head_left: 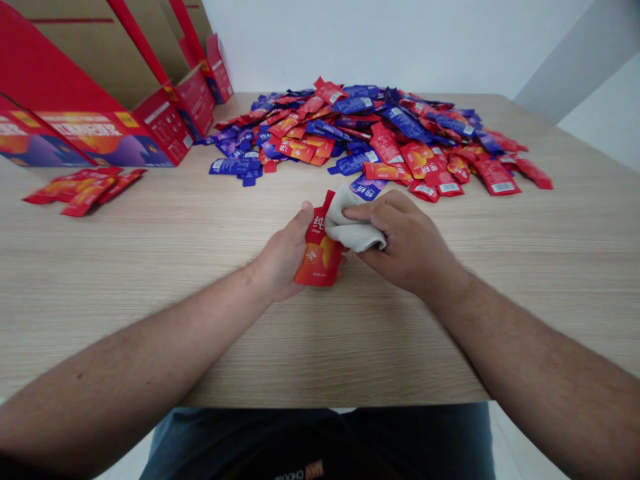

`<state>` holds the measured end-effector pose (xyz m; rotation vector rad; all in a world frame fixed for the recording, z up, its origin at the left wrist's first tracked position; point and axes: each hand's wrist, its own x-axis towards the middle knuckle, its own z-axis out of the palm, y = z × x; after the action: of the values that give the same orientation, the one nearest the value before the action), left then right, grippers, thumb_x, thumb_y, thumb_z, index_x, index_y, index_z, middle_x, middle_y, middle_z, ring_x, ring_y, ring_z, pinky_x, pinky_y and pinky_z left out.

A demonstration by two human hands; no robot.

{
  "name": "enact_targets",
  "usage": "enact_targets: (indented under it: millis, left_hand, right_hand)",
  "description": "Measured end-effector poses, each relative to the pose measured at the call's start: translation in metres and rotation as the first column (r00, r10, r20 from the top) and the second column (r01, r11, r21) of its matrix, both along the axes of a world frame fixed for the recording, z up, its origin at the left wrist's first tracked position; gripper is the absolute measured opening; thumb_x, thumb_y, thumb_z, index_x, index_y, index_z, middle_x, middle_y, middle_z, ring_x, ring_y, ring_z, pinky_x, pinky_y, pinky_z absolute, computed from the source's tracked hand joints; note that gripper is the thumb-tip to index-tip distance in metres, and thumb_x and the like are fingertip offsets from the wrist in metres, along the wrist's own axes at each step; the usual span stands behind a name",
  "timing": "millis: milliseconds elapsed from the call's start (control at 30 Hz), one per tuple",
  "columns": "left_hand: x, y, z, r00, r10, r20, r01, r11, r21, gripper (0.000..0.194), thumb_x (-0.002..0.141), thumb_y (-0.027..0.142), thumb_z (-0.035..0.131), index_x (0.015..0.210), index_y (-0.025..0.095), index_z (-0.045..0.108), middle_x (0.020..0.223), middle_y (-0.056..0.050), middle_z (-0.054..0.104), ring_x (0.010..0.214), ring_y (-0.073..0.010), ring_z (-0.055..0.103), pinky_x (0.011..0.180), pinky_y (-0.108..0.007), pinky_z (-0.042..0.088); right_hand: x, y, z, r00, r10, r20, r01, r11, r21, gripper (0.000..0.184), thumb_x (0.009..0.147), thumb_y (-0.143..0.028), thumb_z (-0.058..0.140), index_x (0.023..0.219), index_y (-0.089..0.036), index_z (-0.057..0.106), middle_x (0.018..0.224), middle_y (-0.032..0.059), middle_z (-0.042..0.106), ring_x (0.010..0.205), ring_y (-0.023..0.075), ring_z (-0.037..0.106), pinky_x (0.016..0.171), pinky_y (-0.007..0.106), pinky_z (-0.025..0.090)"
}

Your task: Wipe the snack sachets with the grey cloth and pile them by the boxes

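Note:
My left hand (285, 257) is shut on a red spouted sachet (320, 257) with an orange fruit print, held upright above the wood-grain table (150, 280). My right hand (405, 240) is shut on a folded off-white cloth (353, 223), which it presses against the sachet's upper part. The cloth hides part of that face. Just beyond my hands lies a large heap of red and blue sachets (360, 130); a blue one (367, 188) is nearest, almost touching the cloth.
A small group of red sachets (83, 193) lies at the left of the table. Behind it stand red-and-purple printed cardboard display boxes (95, 130), open-topped, along the far left. A white wall (380, 40) rises behind the table. The table's near edge runs beneath my forearms.

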<state>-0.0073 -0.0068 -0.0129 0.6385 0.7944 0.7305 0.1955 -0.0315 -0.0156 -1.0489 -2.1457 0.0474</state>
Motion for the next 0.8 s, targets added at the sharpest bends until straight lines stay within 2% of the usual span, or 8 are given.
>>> enact_targets:
  millis: [133, 233, 300, 433, 600, 667, 733, 800]
  left_hand:
    - [0.0, 0.0, -0.002, 0.999, 0.035, 0.039, -0.036, 0.999, 0.036, 0.059, 0.115, 0.059, 0.037, 0.114, 0.015, 0.076, 0.087, -0.01, 0.081, 0.075, -0.0196, 0.078, 0.073, -0.028, 0.062]
    - [-0.001, -0.001, 0.0, 0.999, -0.035, -0.025, 0.035, 0.999, 0.023, 0.064, 0.114, 0.063, 0.034, 0.107, 0.015, 0.076, 0.08, -0.01, 0.079, 0.064, -0.0201, 0.075, 0.064, -0.03, 0.061]
    - [-0.001, -0.003, 0.001, 0.998, -0.052, -0.041, 0.053, 0.999, 0.015, 0.065, 0.115, 0.062, 0.031, 0.109, 0.014, 0.075, 0.079, -0.01, 0.079, 0.063, -0.0208, 0.075, 0.062, -0.031, 0.06]
    - [0.0, -0.004, 0.003, 1.0, 0.016, 0.01, -0.017, 0.999, 0.031, 0.061, 0.116, 0.055, 0.031, 0.122, 0.013, 0.075, 0.088, -0.011, 0.082, 0.076, -0.0206, 0.079, 0.072, -0.029, 0.062]
    - [-0.003, -0.001, 0.002, 0.995, -0.09, -0.034, 0.09, 0.996, -0.009, 0.072, 0.114, 0.064, 0.025, 0.122, 0.012, 0.074, 0.077, -0.01, 0.079, 0.061, -0.0215, 0.074, 0.059, -0.031, 0.059]
    - [-0.003, 0.0, 0.002, 0.997, -0.079, 0.0, 0.079, 0.997, -0.006, 0.074, 0.115, 0.062, 0.022, 0.126, 0.011, 0.074, 0.078, -0.01, 0.08, 0.063, -0.0215, 0.075, 0.06, -0.031, 0.06]
    - [-0.003, 0.001, 0.003, 0.998, -0.048, 0.037, 0.048, 0.999, 0.002, 0.073, 0.115, 0.06, 0.021, 0.132, 0.012, 0.073, 0.085, -0.01, 0.082, 0.069, -0.0216, 0.077, 0.066, -0.031, 0.062]
    - [-0.002, 0.002, 0.004, 0.998, -0.031, 0.058, 0.031, 1.0, 0.001, 0.073, 0.115, 0.061, 0.022, 0.138, 0.013, 0.072, 0.094, -0.011, 0.084, 0.075, -0.022, 0.079, 0.072, -0.032, 0.063]
  right_hand:
    - [-0.001, -0.002, 0.002, 0.994, 0.106, 0.024, -0.104, 0.992, -0.072, 0.038, 0.093, -0.029, 0.077, 0.13, -0.026, 0.075, 0.112, 0.0096, 0.073, 0.103, 0.0288, 0.069, 0.087, 0.043, 0.059]
    - [0.002, 0.0, 0.003, 0.999, -0.014, -0.034, 0.014, 1.0, 0.011, 0.038, 0.091, -0.026, 0.077, 0.129, -0.025, 0.075, 0.112, 0.0102, 0.076, 0.105, 0.0318, 0.069, 0.092, 0.048, 0.059]
    - [0.001, -0.001, 0.003, 0.998, -0.036, -0.052, 0.038, 0.999, 0.034, 0.039, 0.089, -0.025, 0.077, 0.128, -0.025, 0.075, 0.113, 0.0108, 0.077, 0.106, 0.0327, 0.069, 0.093, 0.049, 0.059]
    - [-0.003, -0.004, 0.001, 0.992, 0.125, 0.023, -0.123, 0.99, -0.071, 0.039, 0.093, -0.029, 0.076, 0.131, -0.026, 0.075, 0.113, 0.0102, 0.073, 0.104, 0.0289, 0.069, 0.088, 0.043, 0.06]
    - [0.003, 0.001, 0.002, 0.998, -0.047, -0.034, 0.048, 0.999, 0.015, 0.039, 0.09, -0.025, 0.076, 0.129, -0.021, 0.076, 0.113, 0.0116, 0.076, 0.107, 0.032, 0.068, 0.093, 0.047, 0.058]
    - [-0.002, -0.004, 0.003, 0.999, 0.035, 0.011, -0.035, 0.998, -0.043, 0.04, 0.09, -0.026, 0.076, 0.13, -0.021, 0.075, 0.114, 0.0112, 0.074, 0.106, 0.03, 0.068, 0.091, 0.043, 0.058]
    - [-0.008, -0.011, 0.003, 0.966, 0.236, 0.102, -0.217, 0.961, -0.17, 0.039, 0.09, -0.027, 0.077, 0.129, -0.024, 0.076, 0.117, 0.0086, 0.071, 0.102, 0.0254, 0.068, 0.086, 0.036, 0.058]
    - [-0.011, -0.014, 0.002, 0.941, 0.305, 0.148, -0.267, 0.935, -0.232, 0.04, 0.091, -0.026, 0.078, 0.131, -0.027, 0.076, 0.116, 0.0067, 0.07, 0.094, 0.022, 0.068, 0.082, 0.034, 0.057]
